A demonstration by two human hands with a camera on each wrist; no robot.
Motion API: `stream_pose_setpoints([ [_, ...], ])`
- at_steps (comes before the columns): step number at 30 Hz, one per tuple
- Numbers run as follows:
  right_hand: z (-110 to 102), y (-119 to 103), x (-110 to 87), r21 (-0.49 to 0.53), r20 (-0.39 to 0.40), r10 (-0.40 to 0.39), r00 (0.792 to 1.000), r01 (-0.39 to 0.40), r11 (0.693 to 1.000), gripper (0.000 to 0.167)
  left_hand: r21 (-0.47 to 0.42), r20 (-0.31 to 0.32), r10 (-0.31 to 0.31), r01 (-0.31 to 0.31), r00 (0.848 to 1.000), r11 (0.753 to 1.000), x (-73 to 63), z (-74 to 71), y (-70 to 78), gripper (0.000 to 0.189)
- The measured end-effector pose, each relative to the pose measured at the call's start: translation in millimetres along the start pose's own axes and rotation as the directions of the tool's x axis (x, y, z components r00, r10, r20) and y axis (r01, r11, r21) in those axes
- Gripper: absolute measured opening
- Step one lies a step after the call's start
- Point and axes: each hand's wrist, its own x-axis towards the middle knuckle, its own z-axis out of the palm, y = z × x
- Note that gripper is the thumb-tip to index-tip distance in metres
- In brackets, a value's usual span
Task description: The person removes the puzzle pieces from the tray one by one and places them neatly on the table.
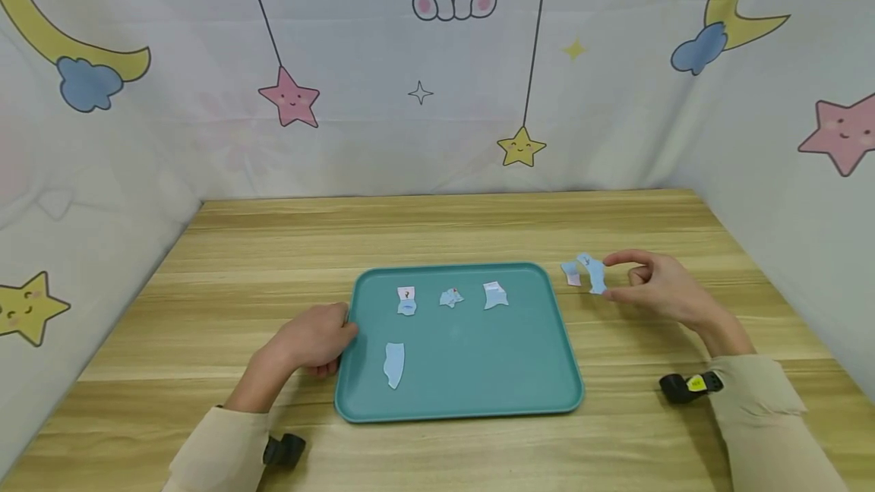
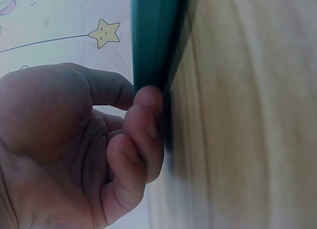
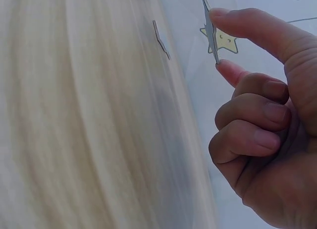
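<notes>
My left hand (image 1: 314,335) grips the left rim of a teal tray (image 1: 478,378), and the left wrist view shows its fingers curled at the tray's edge (image 2: 154,41). To the right of the tray, my right hand (image 1: 659,288) pinches a pale blue, irregular scrap of card (image 1: 597,276) between thumb and index finger. That scrap (image 3: 210,33) appears edge-on in the right wrist view, raised off the table, the other fingers curled in. A second blue-and-pink scrap (image 1: 571,273) lies on the table just left of it.
Along the tray's back lie a white-and-blue scrap (image 1: 406,302), a small blue one with a red spot (image 1: 450,297) and another pale piece (image 1: 495,295). A long blue scrap (image 1: 394,365) lies front left. Behind the wooden table (image 1: 437,230) hangs a printed white cloth (image 1: 376,150).
</notes>
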Motion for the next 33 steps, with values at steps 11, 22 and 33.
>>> stream_pose_setpoints([
  [11,-5,8,-1.8,-0.061,-0.035,0.006,0.999,-0.008,0.998,0.059,-0.007,0.003,0.002,-0.002,1.000,1.000,-0.1,0.2,0.2,0.021],
  [22,-10,20,0.8,-0.105,-0.028,0.032,0.999,-0.035,0.994,0.062,0.001,0.001,0.004,-0.004,1.000,1.000,-0.2,0.2,0.3,0.022],
  [33,-14,24,4.3,-0.122,-0.023,0.043,0.999,-0.045,0.991,0.063,0.005,-0.007,0.010,-0.010,1.000,1.000,0.5,1.3,-0.8,0.022],
])
